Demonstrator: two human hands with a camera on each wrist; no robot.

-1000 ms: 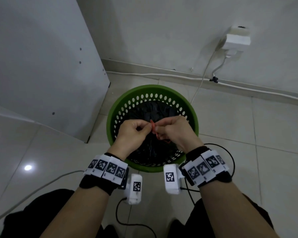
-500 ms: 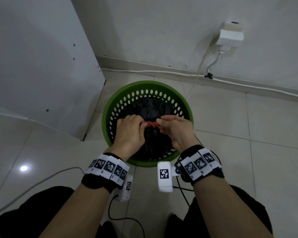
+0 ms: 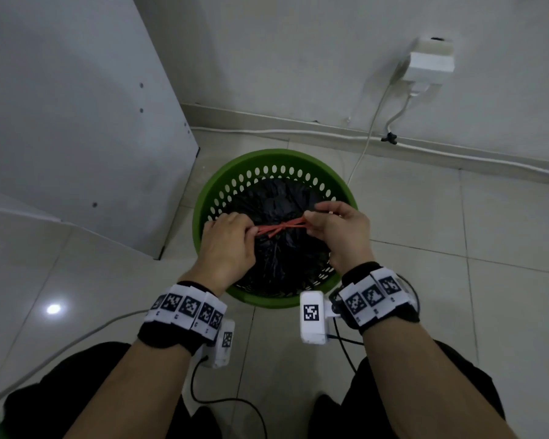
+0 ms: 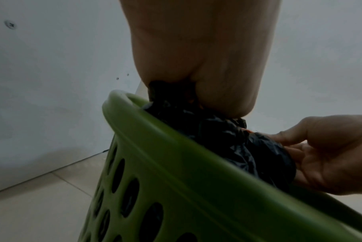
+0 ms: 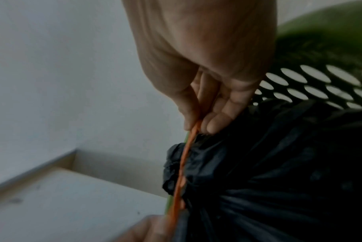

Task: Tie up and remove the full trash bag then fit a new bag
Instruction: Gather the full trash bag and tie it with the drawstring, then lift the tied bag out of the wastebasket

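A black trash bag (image 3: 282,248) (image 5: 279,163) fills the green perforated basket (image 3: 210,191) (image 4: 176,172) on the tiled floor. Its gathered neck is crossed by a red drawstring (image 3: 282,229) (image 5: 184,165), pulled taut sideways into a knot over the bag's middle. My left hand (image 3: 232,239) pinches the string's left end above the basket's left side. My right hand (image 3: 336,226) (image 5: 198,121) pinches the right end between thumb and fingers. In the left wrist view the left hand (image 4: 196,81) hides its own fingertips, and the black trash bag (image 4: 227,139) bulges over the rim.
A white cabinet panel (image 3: 76,122) stands close on the basket's left. The wall behind carries a white adapter (image 3: 430,63) with cables (image 3: 371,128) running down along the skirting. Black cables (image 3: 235,403) trail on the floor between my knees. Bare tiles lie to the right.
My hands have drawn apart, left going left and right going right, stretching the red drawstring out straight across the bag's neck where before they met together at the middle.
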